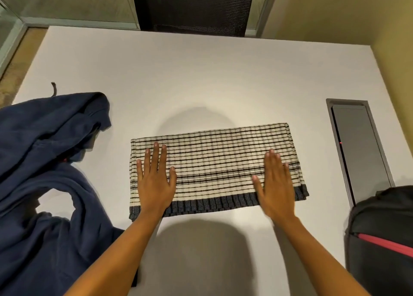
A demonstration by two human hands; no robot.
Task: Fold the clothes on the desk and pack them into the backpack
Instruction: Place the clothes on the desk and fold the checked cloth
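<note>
While the navy hoodie [44, 161] lies crumpled along the left edge of the desk [201, 72], I press my left hand [156, 184] flat, fingers spread, on the folded striped sweater [214, 157] mid-desk. My right hand [276, 189], flat with straight fingers, rests on the sweater's right end. The black backpack [380, 239] sits at the near right corner.
</note>
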